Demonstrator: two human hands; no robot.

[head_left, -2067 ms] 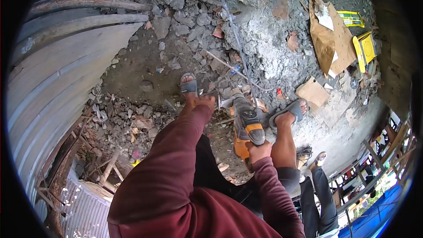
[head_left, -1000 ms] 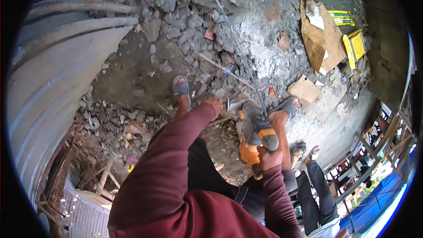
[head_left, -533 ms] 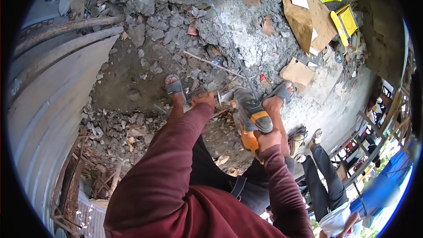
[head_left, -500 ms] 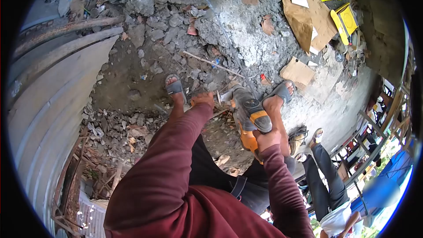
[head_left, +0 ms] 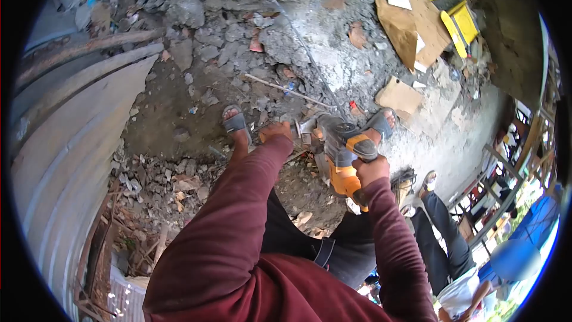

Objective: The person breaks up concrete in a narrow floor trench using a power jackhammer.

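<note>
A grey and orange demolition hammer (head_left: pixel 342 167) stands over the ground between my two sandalled feet. My right hand (head_left: pixel 372 170) is closed around its rear handle, near the orange and black end. On the other side, my left hand (head_left: pixel 277 132) is closed at the side handle (head_left: pixel 305 127), which sticks out from the front of the tool; most of that grip is hidden under the fingers. The hammer's bit is out of sight below its body. Broken grey ground and rubble surround the tool, and a thin stick (head_left: pixel 286 90) lies just ahead.
Corrugated metal sheeting (head_left: pixel 77 125) rises on the left. A cable (head_left: pixel 304 48) runs over the rubble ahead. Cardboard (head_left: pixel 411 21) and a yellow plastic item (head_left: pixel 460 27) lie at upper right. Another person's dark-trousered legs (head_left: pixel 441 238) are at lower right.
The rear of the hammer and my right hand have swung to the right and slightly up, exposing more of the orange body. My left hand stays nearly in place.
</note>
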